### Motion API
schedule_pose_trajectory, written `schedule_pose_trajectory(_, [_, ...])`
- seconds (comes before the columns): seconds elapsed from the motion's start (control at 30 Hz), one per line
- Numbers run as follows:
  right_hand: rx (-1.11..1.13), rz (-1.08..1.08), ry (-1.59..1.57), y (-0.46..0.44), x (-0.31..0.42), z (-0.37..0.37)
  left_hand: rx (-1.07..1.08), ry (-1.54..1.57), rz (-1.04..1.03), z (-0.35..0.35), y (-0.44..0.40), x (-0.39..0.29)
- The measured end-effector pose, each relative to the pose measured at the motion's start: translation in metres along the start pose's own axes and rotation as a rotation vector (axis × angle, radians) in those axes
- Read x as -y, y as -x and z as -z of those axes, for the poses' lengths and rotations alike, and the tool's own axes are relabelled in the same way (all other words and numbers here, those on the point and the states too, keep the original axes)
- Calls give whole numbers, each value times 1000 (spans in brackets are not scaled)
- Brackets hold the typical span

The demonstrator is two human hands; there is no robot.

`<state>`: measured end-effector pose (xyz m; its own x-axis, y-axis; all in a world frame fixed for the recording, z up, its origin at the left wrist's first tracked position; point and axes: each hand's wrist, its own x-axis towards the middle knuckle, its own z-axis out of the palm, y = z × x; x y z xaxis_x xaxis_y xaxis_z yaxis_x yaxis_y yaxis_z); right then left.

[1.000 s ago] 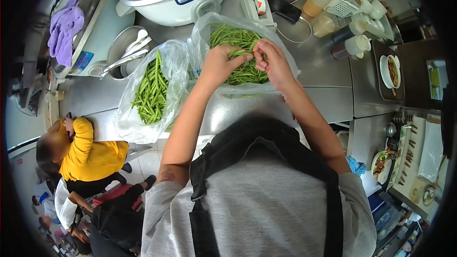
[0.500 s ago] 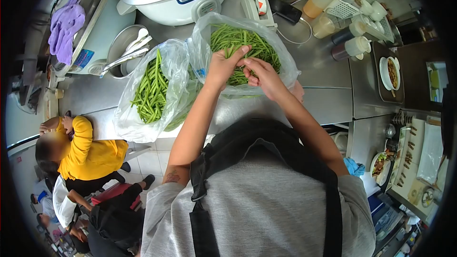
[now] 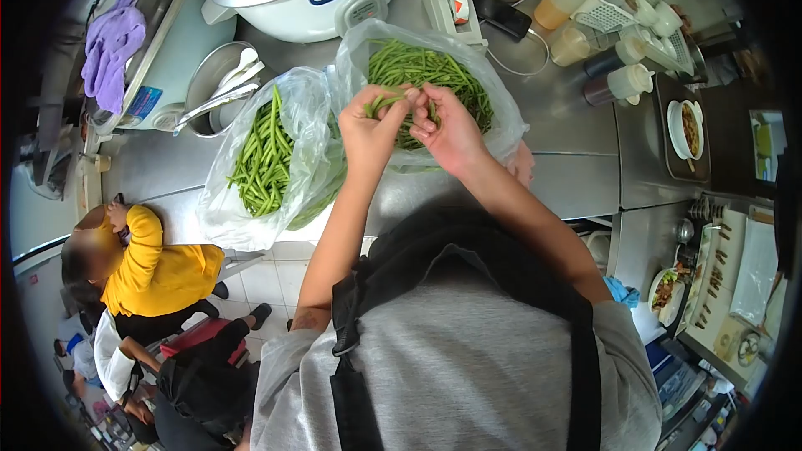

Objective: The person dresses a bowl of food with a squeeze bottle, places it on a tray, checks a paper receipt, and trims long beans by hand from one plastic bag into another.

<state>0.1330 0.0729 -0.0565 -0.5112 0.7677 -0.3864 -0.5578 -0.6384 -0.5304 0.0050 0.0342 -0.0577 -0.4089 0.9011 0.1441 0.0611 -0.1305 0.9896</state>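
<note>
Both hands meet over a clear plastic bag (image 3: pixel 354 43) full of long green beans (image 3: pixel 439 71). My left hand (image 3: pixel 370 127) is closed around a green bean (image 3: pixel 381 105), which shows between its thumb and fingers. Facing it, my right hand (image 3: pixel 451 129) has its fingers curled in a pinch, with a bit of green bean at the fingertips. The fingertips of the two hands are nearly touching. To the left, a second plastic bag (image 3: pixel 219 200) holds shorter bean pieces (image 3: pixel 263 163).
Behind the bags stands a large white cooker (image 3: pixel 313 0), beside a metal pot (image 3: pixel 205 83) with spoons. A phone (image 3: pixel 501 15), a cable and sauce bottles (image 3: pixel 622 83) sit at the back right. At left, a person in yellow (image 3: pixel 167 271) leans on the counter (image 3: pixel 154 163).
My left hand has shifted left and turned, so a green bean now shows in its grip. My right hand has moved slightly left and rotated more upright.
</note>
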Motion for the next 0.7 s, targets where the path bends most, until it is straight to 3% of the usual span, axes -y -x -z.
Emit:
schedule_pose_trajectory(0.1, [95,131,490,6,8,-8,-59,-134,-85,22,4,-15])
schedule_pose_trajectory(0.2, [86,200,436,2,30,2,-201,-160,-102,59,7,-23])
schedule_pose_trajectory(0.23, [65,233,478,-4,42,7,-233,-333,-94,78,6,-27])
schedule_pose_trajectory(0.33, [-16,157,967,-19,88,24,-279,-916,41,131,6,-43])
schedule_pose_trajectory(0.43, [-36,402,1860,-40,92,59,-172,-1105,51,169,6,-26])
schedule_pose_trajectory(0.5, [-79,496,2052,-43,83,73,-103,-1220,-75,172,6,-26])
schedule_pose_trajectory(0.6, [-104,508,2179,-49,82,84,-284,-1247,-270,141,1,-40])
schedule_pose_trajectory(0.7, [-62,480,2169,-45,86,77,-132,-872,-279,90,-7,-42])
